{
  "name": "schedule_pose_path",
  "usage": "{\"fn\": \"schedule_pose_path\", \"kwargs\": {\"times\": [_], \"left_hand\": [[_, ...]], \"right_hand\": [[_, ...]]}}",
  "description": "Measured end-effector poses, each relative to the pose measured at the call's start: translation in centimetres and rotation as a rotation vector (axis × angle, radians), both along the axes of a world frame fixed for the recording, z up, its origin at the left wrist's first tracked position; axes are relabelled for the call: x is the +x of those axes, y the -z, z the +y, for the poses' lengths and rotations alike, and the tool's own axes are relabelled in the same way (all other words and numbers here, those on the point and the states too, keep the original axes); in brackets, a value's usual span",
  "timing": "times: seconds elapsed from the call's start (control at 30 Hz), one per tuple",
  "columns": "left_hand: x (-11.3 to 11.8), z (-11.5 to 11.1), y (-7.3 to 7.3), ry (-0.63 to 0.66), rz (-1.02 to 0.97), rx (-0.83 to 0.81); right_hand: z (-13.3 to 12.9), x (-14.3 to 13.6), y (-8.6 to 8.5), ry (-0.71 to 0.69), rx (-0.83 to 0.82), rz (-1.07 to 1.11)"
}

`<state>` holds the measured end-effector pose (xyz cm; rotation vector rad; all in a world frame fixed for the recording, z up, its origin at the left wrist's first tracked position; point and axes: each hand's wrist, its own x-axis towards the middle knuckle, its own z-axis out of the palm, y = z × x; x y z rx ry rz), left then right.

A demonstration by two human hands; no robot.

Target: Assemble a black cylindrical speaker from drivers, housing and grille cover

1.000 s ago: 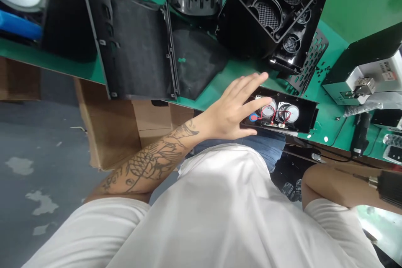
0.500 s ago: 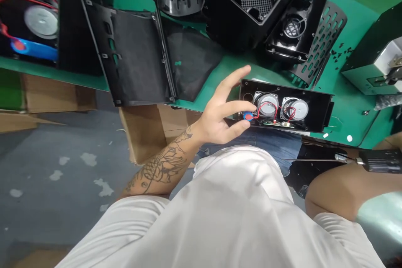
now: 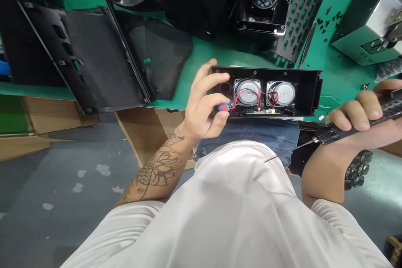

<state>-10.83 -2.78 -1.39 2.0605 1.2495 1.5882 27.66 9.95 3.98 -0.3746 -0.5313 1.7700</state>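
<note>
My left hand [image 3: 201, 106] is at the left end of a black speaker housing [image 3: 304, 86]. Its thumb and a finger pinch a blue battery [image 3: 224, 107] with a red end, while other fingers lie over the housing's edge. Red wires [image 3: 236, 97] run from the battery into the housing, where a left speaker [image 3: 250, 93] and a right speaker [image 3: 284, 94] sit side by side above a small circuit board [image 3: 262, 112]. At the right, my right hand [image 3: 358, 111] is wrapped round a black power screwdriver [image 3: 328, 135]. Its long thin bit points left, over my shirt.
A black slotted panel [image 3: 94, 50] lies on the green table [image 3: 216, 54] at the left. Large black housings [image 3: 194, 4] and a perforated cover [image 3: 303, 16] stand at the back. Loose black screws [image 3: 326, 23] lie near a machine [image 3: 367, 21] at the right.
My right hand has come up into view with the screwdriver, whose bit now slants down to the left. The view has shifted; my left hand still pinches the battery.
</note>
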Motion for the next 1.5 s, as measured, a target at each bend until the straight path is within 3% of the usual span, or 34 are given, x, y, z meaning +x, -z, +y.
{"fn": "schedule_pose_path", "kwargs": {"times": [0.1,0.2,0.3,0.4,0.5,0.6,0.67,0.77,0.93,1.1,1.2,1.27,1.4,1.5], "left_hand": [[0.0,-0.2,0.3,-0.045,-0.013,-0.123],[0.0,-0.2,0.9,-0.091,-0.055,-0.201],[0.3,-0.1,1.5,-0.084,-0.109,-0.148],[1.2,0.0,1.5,-0.082,-0.158,-0.032],[2.6,0.0,1.3,-0.128,-0.250,0.024],[3.7,-0.3,1.1,-0.170,-0.338,-0.039],[3.9,-0.4,1.2,-0.186,-0.358,-0.076],[4.0,-0.5,1.3,-0.203,-0.360,-0.092],[3.5,-0.2,1.5,-0.151,-0.455,-0.092],[2.6,0.1,1.4,-0.153,-0.489,-0.171],[2.4,0.3,1.0,-0.107,-0.507,-0.238],[2.5,0.3,0.6,-0.127,-0.501,-0.265],[3.2,0.0,-0.4,-0.177,-0.491,-0.264],[3.5,-0.4,-1.1,-0.158,-0.470,-0.278]], "right_hand": [[0.5,-1.6,0.9,-0.244,0.266,-0.103],[0.3,-2.6,0.4,-0.374,0.373,-0.060],[0.0,-2.9,0.5,-0.346,0.300,-0.073],[-0.1,-3.1,1.4,-0.216,0.171,-0.086],[0.0,-3.6,1.9,-0.241,0.231,-0.052],[0.2,-4.2,1.9,-0.376,0.369,-0.023],[0.3,-4.4,1.9,-0.395,0.406,-0.015],[0.1,-4.3,2.1,-0.344,0.379,-0.013],[-0.8,-4.1,1.9,-0.191,0.181,-0.109],[-0.5,-4.1,1.6,-0.394,0.337,-0.004],[-0.5,-3.3,1.6,-0.455,0.269,0.026],[-0.6,-2.9,1.7,-0.464,0.218,0.018],[-0.2,-3.0,2.1,-0.493,0.282,0.037],[-0.3,-3.7,2.2,-0.365,0.169,0.006]]}}
